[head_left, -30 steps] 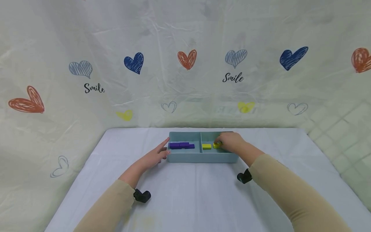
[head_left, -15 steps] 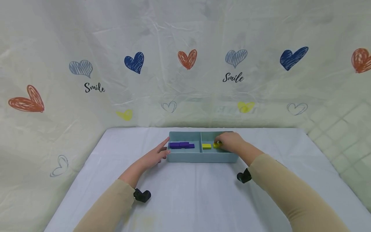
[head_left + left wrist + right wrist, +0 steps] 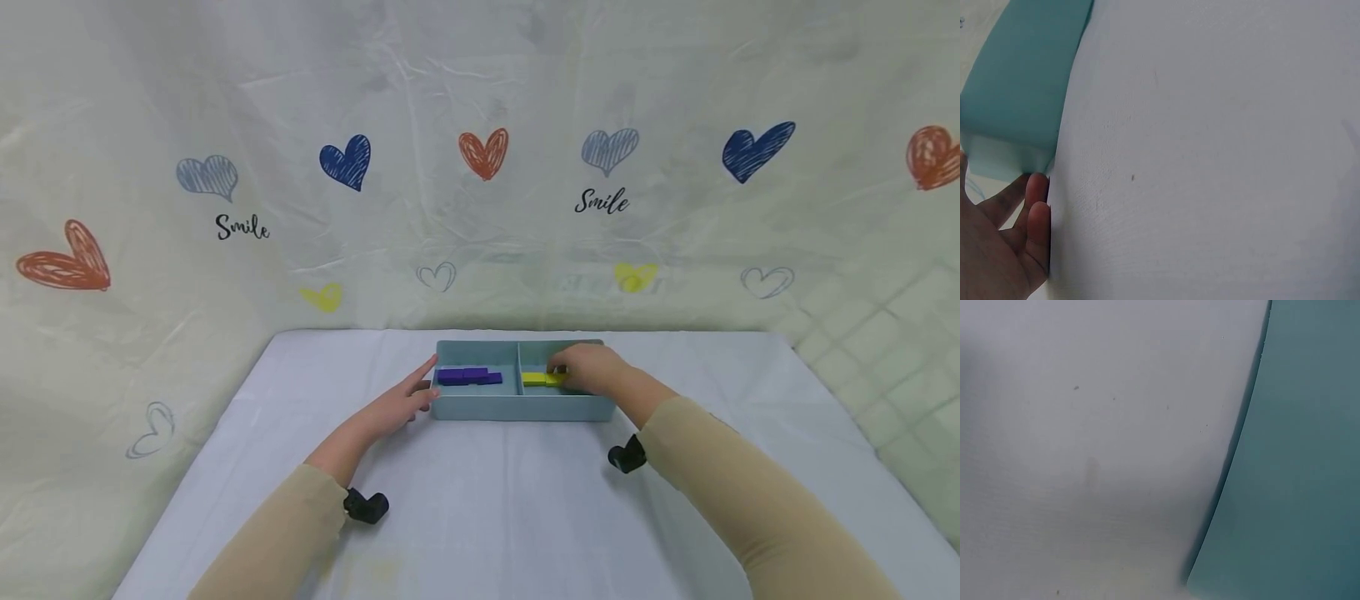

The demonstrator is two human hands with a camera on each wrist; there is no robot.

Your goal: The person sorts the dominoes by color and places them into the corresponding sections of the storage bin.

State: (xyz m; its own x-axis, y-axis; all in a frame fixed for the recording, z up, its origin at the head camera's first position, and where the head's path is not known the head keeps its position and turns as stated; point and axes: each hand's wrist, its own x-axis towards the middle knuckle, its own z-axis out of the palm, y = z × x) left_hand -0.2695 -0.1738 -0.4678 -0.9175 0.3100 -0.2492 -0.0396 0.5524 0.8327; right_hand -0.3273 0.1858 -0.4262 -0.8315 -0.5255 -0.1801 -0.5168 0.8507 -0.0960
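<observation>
A long blue-green box (image 3: pixel 517 408) with a divider stands on the table. Purple blocks (image 3: pixel 465 377) lie in a row in its left compartment. My left hand (image 3: pixel 397 407) holds against the box's left end with fingers extended; the left wrist view shows fingertips (image 3: pixel 1037 182) at the bottom of the end wall. My right hand (image 3: pixel 592 368) reaches into the right compartment, its bent fingers pinching a yellow block (image 3: pixel 556 379) partly hidden by them. This block sits end to end with another yellow block (image 3: pixel 533 379) at the divider. The right wrist view shows only the box's side (image 3: pixel 1297 456) and the cloth.
A white cloth (image 3: pixel 480 508) covers the table. Behind the box hangs a pale sheet (image 3: pixel 525 92) printed with hearts. A black wrist camera (image 3: pixel 366 506) sits at the left sleeve, and another black camera (image 3: pixel 627 455) at the right sleeve.
My right hand has moved slightly left with the yellow block, and the gap between the two yellow blocks has closed. The left hand stays at the box's end.
</observation>
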